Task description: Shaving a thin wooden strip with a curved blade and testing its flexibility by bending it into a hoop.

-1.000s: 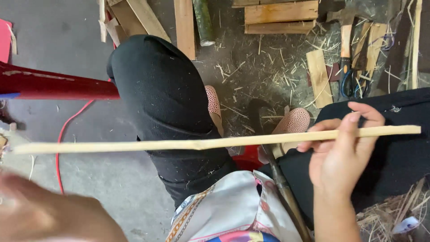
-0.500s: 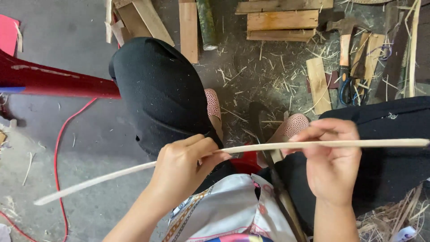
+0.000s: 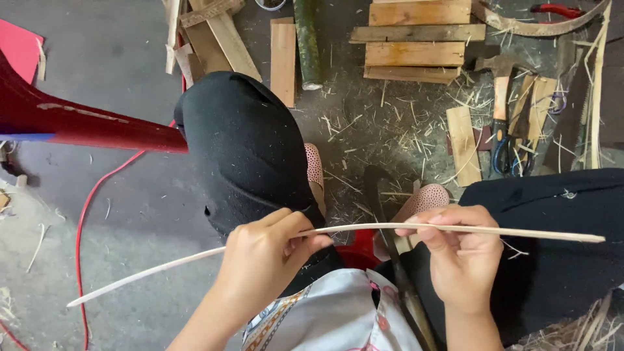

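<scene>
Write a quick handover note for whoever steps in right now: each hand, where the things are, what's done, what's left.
Left hand: gripping the long thin pale bamboo strip near its middle.
Right hand: pinching the same strip further right.
Strip: held across the lap, bowed, left end drooping toward the grey concrete floor.
Nearby: dark blade between the knees, hammer and wooden offcuts ahead.
Done: strip looks already split thin.
Left: not judgeable from this view.

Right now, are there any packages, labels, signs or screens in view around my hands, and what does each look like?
None: no package, label, sign or screen shows.
The left hand and right hand hold a thin pale bamboo strip, bent in a shallow arc.
Around them lie only wooden planks, a green bamboo pole and a hammer on the floor.
</scene>
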